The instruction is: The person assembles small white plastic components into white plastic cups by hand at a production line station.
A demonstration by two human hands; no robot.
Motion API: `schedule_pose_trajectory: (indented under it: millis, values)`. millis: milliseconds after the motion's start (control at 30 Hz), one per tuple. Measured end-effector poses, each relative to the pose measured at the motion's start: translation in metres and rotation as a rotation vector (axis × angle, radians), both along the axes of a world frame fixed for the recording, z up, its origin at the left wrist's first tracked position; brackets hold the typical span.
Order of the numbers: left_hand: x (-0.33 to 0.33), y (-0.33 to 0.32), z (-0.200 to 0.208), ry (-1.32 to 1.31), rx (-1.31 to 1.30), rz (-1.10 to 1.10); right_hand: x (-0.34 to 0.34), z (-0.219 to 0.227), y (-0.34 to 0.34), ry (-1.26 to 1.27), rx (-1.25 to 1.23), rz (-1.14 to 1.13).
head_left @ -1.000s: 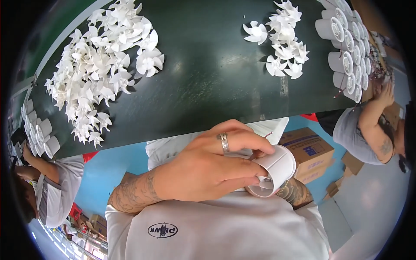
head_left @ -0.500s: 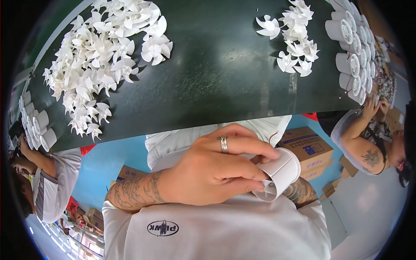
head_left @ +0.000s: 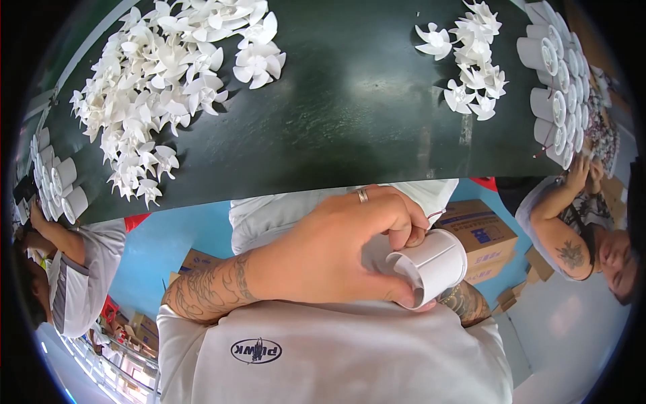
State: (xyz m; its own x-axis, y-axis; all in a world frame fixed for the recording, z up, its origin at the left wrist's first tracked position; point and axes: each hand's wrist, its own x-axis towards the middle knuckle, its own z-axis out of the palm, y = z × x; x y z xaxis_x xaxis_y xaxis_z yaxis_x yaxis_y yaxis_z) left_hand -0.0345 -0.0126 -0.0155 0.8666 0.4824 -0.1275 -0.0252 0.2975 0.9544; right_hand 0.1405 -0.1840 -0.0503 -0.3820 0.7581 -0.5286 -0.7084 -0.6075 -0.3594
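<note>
A white cylindrical fan housing (head_left: 439, 261) is held in front of my chest, its open end turned toward my left hand. My left hand (head_left: 336, 246), with a ring on one finger, closes on the rim: the thumb lies at the lower edge of the opening and the other fingers curl by the upper edge. A thin reddish wire (head_left: 437, 213) sticks out above the housing. Behind the housing comes my tattooed right forearm (head_left: 470, 304). Most of my right hand (head_left: 426, 307) is hidden; a bit of it shows under the housing, which it supports. The inside is partly covered.
A dark green table (head_left: 323, 141) spans the far side. White fan impellers lie in a big pile (head_left: 155, 74) at left and a smaller group (head_left: 474, 57) at right. Stacked white housings (head_left: 548, 104) stand at the right end, others (head_left: 64, 175) at left. Co-workers sit both sides; cartons (head_left: 481, 232) stand below.
My left hand's fingers have drawn out of the opening and curled up at the upper rim, while its thumb stays low. The housing keeps nearly the same place. The view has shifted slightly.
</note>
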Motion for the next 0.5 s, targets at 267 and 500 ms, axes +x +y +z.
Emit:
schedule_pose_trajectory:
  millis: [267,500]
  values:
    - [-0.003,0.009,-0.003,0.031,0.213,-0.084,0.001,-0.008,0.024,-0.305,0.46,0.142]
    - [-0.001,0.009,0.008,0.003,0.287,-0.025,0.017,-0.028,-0.002,-0.535,0.851,0.25]
